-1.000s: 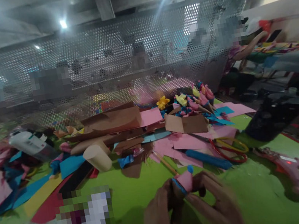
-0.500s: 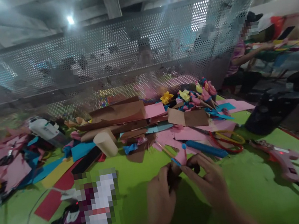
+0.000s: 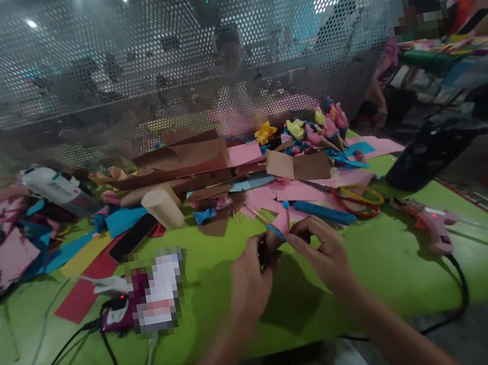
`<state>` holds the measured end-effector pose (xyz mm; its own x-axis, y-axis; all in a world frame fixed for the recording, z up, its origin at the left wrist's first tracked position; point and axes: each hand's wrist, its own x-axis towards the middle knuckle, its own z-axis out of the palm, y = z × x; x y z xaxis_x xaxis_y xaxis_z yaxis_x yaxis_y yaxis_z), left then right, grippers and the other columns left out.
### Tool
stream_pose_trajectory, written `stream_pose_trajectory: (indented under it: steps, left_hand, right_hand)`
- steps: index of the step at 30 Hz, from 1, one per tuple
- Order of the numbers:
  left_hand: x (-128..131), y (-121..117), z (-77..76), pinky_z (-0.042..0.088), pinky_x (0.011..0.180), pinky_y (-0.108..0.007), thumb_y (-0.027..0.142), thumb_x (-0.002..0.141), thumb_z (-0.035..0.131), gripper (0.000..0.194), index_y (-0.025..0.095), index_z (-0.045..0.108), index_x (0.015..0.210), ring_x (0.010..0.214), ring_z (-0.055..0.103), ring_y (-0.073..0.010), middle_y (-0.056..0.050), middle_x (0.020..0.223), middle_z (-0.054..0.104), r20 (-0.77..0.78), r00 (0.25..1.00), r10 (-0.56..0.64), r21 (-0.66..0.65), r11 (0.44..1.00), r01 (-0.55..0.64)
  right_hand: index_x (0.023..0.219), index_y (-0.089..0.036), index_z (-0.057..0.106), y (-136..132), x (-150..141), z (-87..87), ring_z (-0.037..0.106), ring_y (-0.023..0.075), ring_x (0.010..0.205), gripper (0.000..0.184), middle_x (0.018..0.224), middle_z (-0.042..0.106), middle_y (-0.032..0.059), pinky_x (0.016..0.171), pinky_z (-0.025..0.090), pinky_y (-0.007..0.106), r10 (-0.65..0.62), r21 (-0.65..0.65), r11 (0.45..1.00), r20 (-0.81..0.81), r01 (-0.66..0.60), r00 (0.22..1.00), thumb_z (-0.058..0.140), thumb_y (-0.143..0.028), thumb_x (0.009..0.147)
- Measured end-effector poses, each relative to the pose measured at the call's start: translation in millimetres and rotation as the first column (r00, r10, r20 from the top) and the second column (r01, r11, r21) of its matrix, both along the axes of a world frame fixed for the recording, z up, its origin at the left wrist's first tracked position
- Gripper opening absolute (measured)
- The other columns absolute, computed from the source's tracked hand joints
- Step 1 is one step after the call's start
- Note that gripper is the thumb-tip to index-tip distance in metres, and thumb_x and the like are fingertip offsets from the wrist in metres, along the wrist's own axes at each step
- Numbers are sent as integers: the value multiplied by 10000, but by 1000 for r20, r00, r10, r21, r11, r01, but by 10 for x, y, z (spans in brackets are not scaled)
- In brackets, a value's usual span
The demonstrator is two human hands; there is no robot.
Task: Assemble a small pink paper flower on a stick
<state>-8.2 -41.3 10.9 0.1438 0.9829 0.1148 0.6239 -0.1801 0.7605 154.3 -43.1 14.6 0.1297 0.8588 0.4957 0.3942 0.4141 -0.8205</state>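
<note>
Over the middle of the green table I hold a small paper flower [image 3: 283, 221], with a pink pointed top, a blue band and a brown lower part. My left hand [image 3: 248, 276] is closed around the brown part from the left. At the blue band, my right hand [image 3: 324, 247] pinches the flower from the right, thumb foremost. The fingertips behind the flower are partly hidden. Just beyond lie a blue-handled tool [image 3: 324, 211] and scissors with red and yellow handles [image 3: 360, 198].
A pink glue gun [image 3: 436, 227] with its red light on lies right. To the left are a phone [image 3: 162, 291], a power strip [image 3: 119, 314] with cables and a spray bottle [image 3: 56, 187]. Paper sheets and several paper flowers [image 3: 327, 120] lie behind. Another person [image 3: 392, 56] sits far right.
The view has tipped downward, so the table's near edge now shows. Both hands keep their hold on the paper flower. At the right, the other person's head and arm have shifted.
</note>
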Motion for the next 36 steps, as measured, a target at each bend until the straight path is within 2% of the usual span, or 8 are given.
stream_pose_trajectory:
  steps: [9,18,23,26,29,31,34,36]
  left_hand:
    - [-8,-2,-51,514,751,-307,263,881,616,263,217,591,1139,884,714,-230,-73,1006,750,-50,999,-20,95,995,25]
    - [-8,-5,-64,512,771,-340,277,886,609,271,204,586,1146,910,712,-255,-100,1053,751,-19,999,-26,49,998,26]
    - [14,10,-25,509,769,-321,236,847,626,287,209,577,1129,900,706,-228,-71,1026,749,129,992,12,-31,999,-8]
    - [30,15,20,504,732,-298,228,819,632,287,202,570,1098,853,692,-203,-48,968,736,234,969,73,-80,995,-55]
    - [39,4,41,497,698,-292,270,831,612,277,185,562,1090,808,674,-193,-49,920,719,311,946,96,-88,994,-71]
    - [37,-8,36,503,706,-297,308,846,596,298,179,553,1112,814,673,-192,-59,929,713,366,928,74,-77,996,-49]
    - [23,-20,13,522,761,-320,340,863,573,326,177,542,1143,867,682,-202,-85,997,712,401,915,36,-65,998,-11]
    - [14,-20,-1,526,805,-345,324,858,571,331,174,546,1152,915,685,-216,-101,1035,711,377,925,39,-65,998,-15]
  right_hand:
    - [705,-218,569,8,-3,-10,505,155,649,236,692,585,-10,602,385,278,-15,-8,1000,9,15,1000,653,-336,891]
    - [716,-214,563,4,-12,-23,493,155,668,259,709,568,-8,608,376,279,-13,-30,999,24,14,1000,645,-378,898]
    - [688,-213,553,1,42,-33,504,158,662,329,683,561,-8,622,367,291,-63,-17,998,51,64,997,580,-422,942]
    - [682,-216,576,59,163,123,533,162,643,352,659,571,-3,606,387,286,-109,31,994,76,107,991,524,-408,972]
    - [923,-229,694,346,282,386,636,203,789,208,860,700,38,699,469,305,-79,90,994,210,62,975,548,-373,954]
    - [1175,-247,678,708,315,538,662,240,922,283,1096,721,72,787,498,345,-80,106,993,378,42,922,532,-331,948]
    - [1297,-243,647,1383,271,625,607,291,1138,386,1259,692,86,954,461,410,-142,126,989,655,78,742,517,-266,934]
    - [1295,-228,657,1785,199,591,576,298,1188,387,1302,679,89,984,438,424,-117,67,992,792,105,599,510,-240,937]
